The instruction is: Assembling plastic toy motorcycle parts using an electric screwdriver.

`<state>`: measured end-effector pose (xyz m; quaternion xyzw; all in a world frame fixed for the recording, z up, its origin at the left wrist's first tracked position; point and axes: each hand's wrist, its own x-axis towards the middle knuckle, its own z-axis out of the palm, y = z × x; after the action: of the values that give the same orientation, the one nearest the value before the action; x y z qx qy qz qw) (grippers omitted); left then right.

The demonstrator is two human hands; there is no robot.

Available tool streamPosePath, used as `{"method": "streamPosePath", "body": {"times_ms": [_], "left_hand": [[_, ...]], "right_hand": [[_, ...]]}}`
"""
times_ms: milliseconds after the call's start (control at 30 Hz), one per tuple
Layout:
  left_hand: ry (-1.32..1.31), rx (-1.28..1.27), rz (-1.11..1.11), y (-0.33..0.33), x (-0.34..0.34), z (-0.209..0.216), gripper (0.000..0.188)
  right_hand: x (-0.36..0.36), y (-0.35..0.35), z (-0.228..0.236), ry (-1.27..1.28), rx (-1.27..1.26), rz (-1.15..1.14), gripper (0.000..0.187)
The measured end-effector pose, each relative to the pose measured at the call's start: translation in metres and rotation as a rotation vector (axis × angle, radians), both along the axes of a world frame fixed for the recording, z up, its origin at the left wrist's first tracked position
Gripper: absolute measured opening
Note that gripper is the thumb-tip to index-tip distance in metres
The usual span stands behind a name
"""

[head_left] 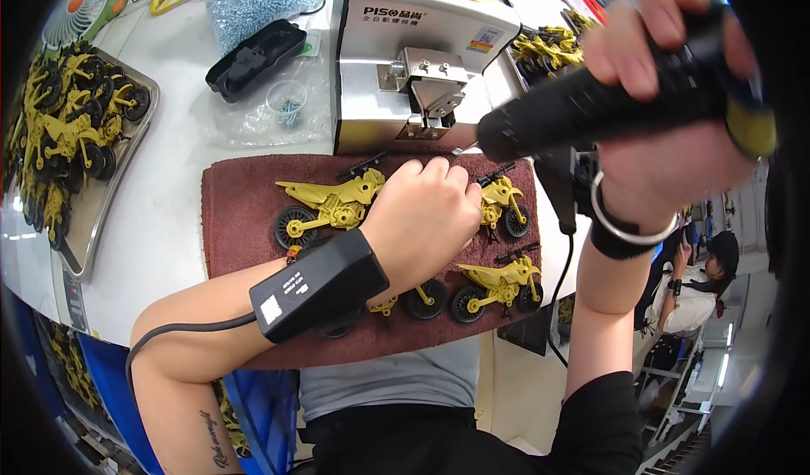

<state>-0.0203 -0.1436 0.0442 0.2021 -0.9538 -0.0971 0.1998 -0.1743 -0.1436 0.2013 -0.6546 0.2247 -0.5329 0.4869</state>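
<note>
Right grip [671, 161] wrapped around driver [565, 110]; left grip [426, 215] curled, contents hidden. Bikes [336, 202] probably light, stiff; hold by body.

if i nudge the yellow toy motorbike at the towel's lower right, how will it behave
The yellow motorbike probably feels light, being slim and plastic-looking. Lying on its side, it seems unlikely to roll; the fuzzy brown towel may drag.

A white bench [181, 171] fills much of the view, with a green-framed fan [76, 2] at its far left. To the right, bright strip lights [721, 370] shine near a pale frame [702, 407].
</note>
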Motion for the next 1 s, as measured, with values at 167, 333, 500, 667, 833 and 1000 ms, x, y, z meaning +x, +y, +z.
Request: {"method": "streamPosePath", "body": {"times_ms": [167, 333, 500, 667, 833, 1000], "left_hand": [[0.025, -0.029, 0.016, 0.001, 0.003, -0.001, 0.036], [-0.012, -0.043, 0.011, -0.001, 0.004, -0.003, 0.036], [0.005, -0.059, 0.006, 0.0, 0.003, -0.001, 0.036], [0.008, -0.054, 0.002, 0.0, 0.002, -0.001, 0.036], [0.005, -0.055, 0.007, 0.0, 0.003, 0.0, 0.036], [0.013, -0.033, 0.011, -0.002, 0.005, -0.002, 0.036]], "right_hand": [[-0.014, 0.036, -0.016, 0.005, 0.017, -0.2, 0.03], [-0.026, 0.041, -0.044, 0.001, -0.016, -0.344, 0.029], [-0.03, 0.04, -0.054, -0.092, -0.034, -0.385, 0.025], [-0.024, 0.033, -0.064, -0.092, -0.04, -0.456, 0.024], [-0.023, 0.032, -0.066, -0.086, -0.049, -0.421, 0.024], [-0.02, 0.032, -0.068, -0.072, -0.054, -0.374, 0.024]]}}
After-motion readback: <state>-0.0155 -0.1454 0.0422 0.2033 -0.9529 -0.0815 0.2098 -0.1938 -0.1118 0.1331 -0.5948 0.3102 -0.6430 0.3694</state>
